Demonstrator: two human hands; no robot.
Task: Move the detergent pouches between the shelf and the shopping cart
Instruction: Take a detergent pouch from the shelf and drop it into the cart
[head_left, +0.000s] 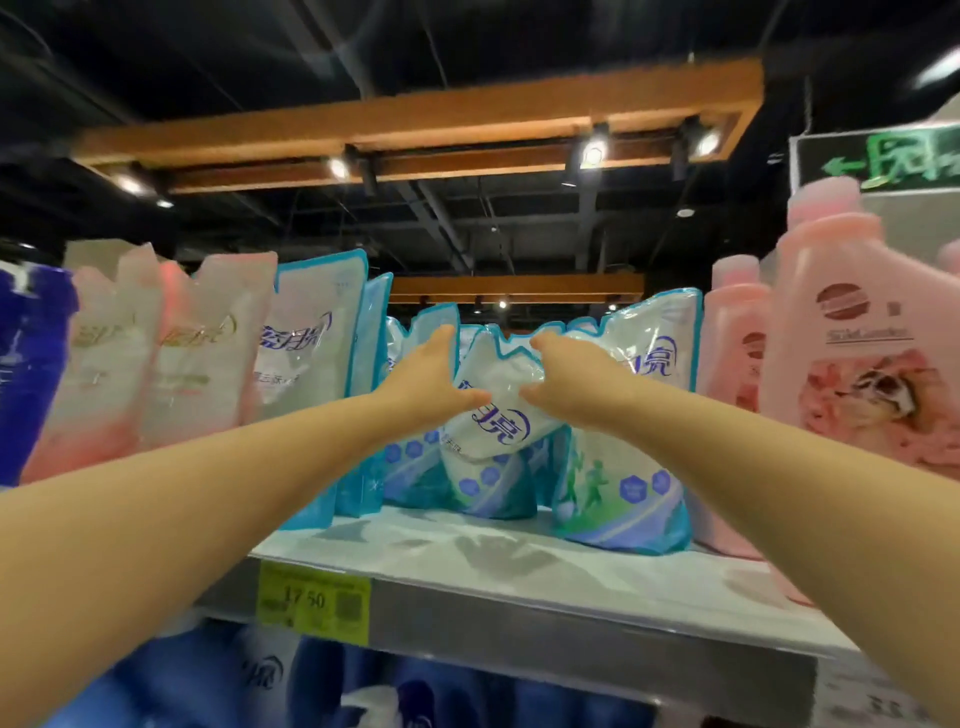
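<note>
A white and teal detergent pouch (493, 410) stands on the top shelf (519, 566), bent forward at its middle. My left hand (426, 379) holds its left side and my right hand (566, 379) holds its right side, thumbs in front and fingers behind the top edge. More teal pouches stand around it: one at the right (628, 467), one behind at the left (415, 467), and taller ones further left (317, 353). The shopping cart is out of view.
Pink and white pouches (156, 364) and a dark blue pouch (26, 364) fill the shelf's left. Pink detergent bottles (852, 364) stand at the right. A yellow price tag (314, 603) sits on the shelf edge. Blue pouches (363, 691) line the shelf below.
</note>
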